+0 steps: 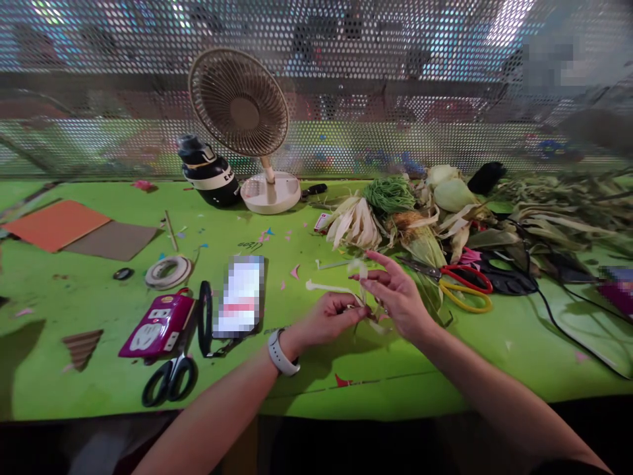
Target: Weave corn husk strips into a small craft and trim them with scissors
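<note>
While the pale strip [357, 269] sits between both hands near the table's middle, the left hand [331, 321] pinches its lower part, fingertips together; the right hand [400, 300] has its fingers loosely parted about the upper end, and blur hides whether they grip it. Something so thin probably wants a steady, light pinch close to the working point, since hard pulling could split it. Just ahead lies a white stick [329, 287]; scissors [442, 272] lie near the right hand, husks [353, 221] beyond. Leftward, a phone [240, 297] would limit elbow room; more seems available toward the table's [395, 396] front edge, around a red scrap [341, 380].
</note>
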A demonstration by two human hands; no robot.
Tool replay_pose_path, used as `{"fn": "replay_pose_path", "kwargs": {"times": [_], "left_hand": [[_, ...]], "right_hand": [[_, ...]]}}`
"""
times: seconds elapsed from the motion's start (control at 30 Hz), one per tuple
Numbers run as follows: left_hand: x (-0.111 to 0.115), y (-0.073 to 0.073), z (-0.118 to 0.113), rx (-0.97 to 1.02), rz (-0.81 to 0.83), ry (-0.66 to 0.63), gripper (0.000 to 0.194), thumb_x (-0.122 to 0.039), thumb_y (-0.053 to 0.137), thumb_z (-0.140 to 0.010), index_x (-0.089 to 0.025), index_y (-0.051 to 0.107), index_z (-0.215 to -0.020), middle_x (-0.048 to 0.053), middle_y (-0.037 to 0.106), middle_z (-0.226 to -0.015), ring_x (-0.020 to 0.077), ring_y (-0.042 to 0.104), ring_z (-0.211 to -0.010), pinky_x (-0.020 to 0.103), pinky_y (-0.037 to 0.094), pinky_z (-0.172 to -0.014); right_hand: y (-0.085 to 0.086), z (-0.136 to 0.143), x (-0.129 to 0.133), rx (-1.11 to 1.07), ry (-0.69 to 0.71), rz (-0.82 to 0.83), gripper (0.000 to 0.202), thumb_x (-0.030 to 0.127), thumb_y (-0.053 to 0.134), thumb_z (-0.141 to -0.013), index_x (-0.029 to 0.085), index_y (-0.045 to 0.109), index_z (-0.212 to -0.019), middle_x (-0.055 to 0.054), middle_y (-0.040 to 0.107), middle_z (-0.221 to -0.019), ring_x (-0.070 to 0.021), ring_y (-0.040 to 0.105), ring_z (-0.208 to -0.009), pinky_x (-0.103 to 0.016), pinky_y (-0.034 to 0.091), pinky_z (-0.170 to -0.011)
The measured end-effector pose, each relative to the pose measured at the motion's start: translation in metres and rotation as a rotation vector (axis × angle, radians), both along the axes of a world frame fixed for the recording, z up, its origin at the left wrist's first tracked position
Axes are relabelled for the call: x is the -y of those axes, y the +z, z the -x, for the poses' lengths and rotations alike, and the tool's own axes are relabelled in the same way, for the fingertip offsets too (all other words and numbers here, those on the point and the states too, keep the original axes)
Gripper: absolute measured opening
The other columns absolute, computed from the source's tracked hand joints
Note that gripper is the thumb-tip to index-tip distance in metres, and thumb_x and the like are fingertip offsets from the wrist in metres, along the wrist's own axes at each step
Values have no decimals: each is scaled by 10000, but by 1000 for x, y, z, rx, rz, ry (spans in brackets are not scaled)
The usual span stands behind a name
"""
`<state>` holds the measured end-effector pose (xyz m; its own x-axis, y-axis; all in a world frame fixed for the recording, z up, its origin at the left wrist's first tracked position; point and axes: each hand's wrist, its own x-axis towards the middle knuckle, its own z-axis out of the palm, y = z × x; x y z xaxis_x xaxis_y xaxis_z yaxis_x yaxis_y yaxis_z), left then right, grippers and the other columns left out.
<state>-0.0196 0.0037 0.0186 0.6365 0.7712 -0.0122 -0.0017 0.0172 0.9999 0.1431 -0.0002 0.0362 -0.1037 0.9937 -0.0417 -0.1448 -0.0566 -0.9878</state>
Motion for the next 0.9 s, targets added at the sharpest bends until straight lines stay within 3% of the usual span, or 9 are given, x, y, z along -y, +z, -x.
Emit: {"fn": "replay_pose_path", "kwargs": {"times": [0.07,0.13,0.23,0.33,0.47,0.67,0.8,0.9], "left_hand": [[-3,-1,1,-1,24,43,361,-457,597,-804,-114,711,-793,51,653,-703,125,551,-663,251,441,-657],[-7,-2,2,-11,46,70,345,-451,617,-787,-123,717,-761,58,683,-741,137,582,-706,262,454,-710],[-12,-4,3,-52,61,70,303,-416,629,-778,-130,720,-736,53,698,-758,136,593,-727,257,449,-733],[-14,-4,4,-82,45,32,277,-379,609,-799,-129,723,-763,40,687,-744,111,564,-682,229,431,-674],[-13,-2,5,-126,64,7,284,-380,619,-793,-115,712,-751,4,612,-608,76,484,-555,198,388,-556],[-12,-1,7,-96,193,-19,346,-447,686,-719,-103,695,-765,17,623,-624,86,540,-543,216,452,-560],[-12,2,8,-118,191,-13,341,-438,680,-727,-99,688,-763,14,607,-604,79,519,-517,203,421,-516],[-11,5,10,-179,178,-11,283,-380,679,-732,-99,692,-767,-7,575,-570,67,475,-492,190,361,-474]], "right_hand": [[1,-3,-4,-81,-50,61,557,322,716,-708,236,515,-1220,19,689,-809,-51,447,-438,-189,336,-422],[2,-6,-8,-99,-83,77,531,348,726,-705,236,541,-1189,22,692,-784,-57,459,-440,-195,366,-436],[2,-12,-11,-104,-75,25,414,346,724,-726,227,600,-1103,0,701,-777,-136,638,-721,-256,487,-684],[5,-17,-13,-141,-25,10,340,329,735,-725,234,649,-1039,-7,703,-823,-153,651,-834,-292,483,-808],[9,-24,-13,-172,101,71,273,354,739,-724,226,695,-962,-6,685,-790,-126,632,-721,-289,509,-756],[12,-26,-6,120,384,0,214,314,711,-760,202,719,-941,-20,681,-761,-110,586,-603,-236,489,-545],[11,-27,-6,214,417,-35,291,317,667,-800,229,689,-1076,-28,699,-815,-115,593,-617,-211,451,-485],[13,-29,-8,278,425,-48,199,334,676,-788,206,734,-930,-23,698,-754,-111,576,-584,-210,431,-470]]}}
